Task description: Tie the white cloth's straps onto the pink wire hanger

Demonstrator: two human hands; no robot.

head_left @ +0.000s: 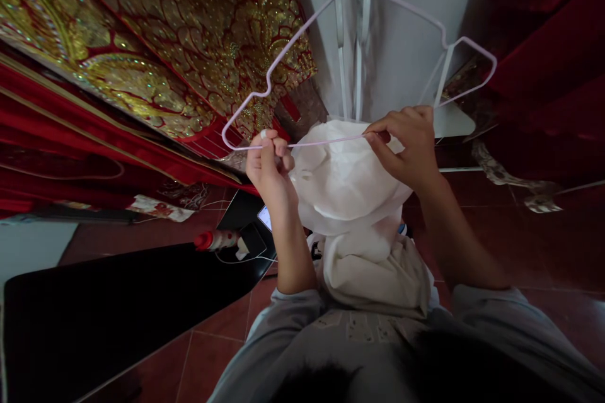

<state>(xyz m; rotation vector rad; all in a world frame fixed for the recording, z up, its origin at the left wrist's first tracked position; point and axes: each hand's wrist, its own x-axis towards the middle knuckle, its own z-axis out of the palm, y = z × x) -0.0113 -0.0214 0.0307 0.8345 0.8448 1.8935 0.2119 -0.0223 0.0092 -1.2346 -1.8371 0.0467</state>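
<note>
One long red fabric covered in gold sequins (189,25) is seen hanging beyond and to the left of the left hand. One long, flat black board with a rounded end (118,308) is set below and to the left of that hand. Dark red cloth (553,44) is seen beyond and to the right of the right hand. One heap of thin white cloth (345,182) is gathered below and between the two hands, held by neither.

One pale pink wire hanger (326,141) is held above the white cloth by both hands, its shoulders spread beyond them and its bottom bar nearest the person. One narrow white strip (443,75) is seen at the hanger's right side, just beyond the right hand.

The bar is gripped by two hands. Near the left corner, it is held in the curled fingers of the left hand (270,160). Farther right, it is pinched between thumb and forefinger of the right hand (409,145), whose other fingers are bent.

One red-capped bottle (222,239), one small black box (253,239) and one lit screen (265,217) are seen below the left hand. One white band (263,134) is worn on a left finger.
</note>
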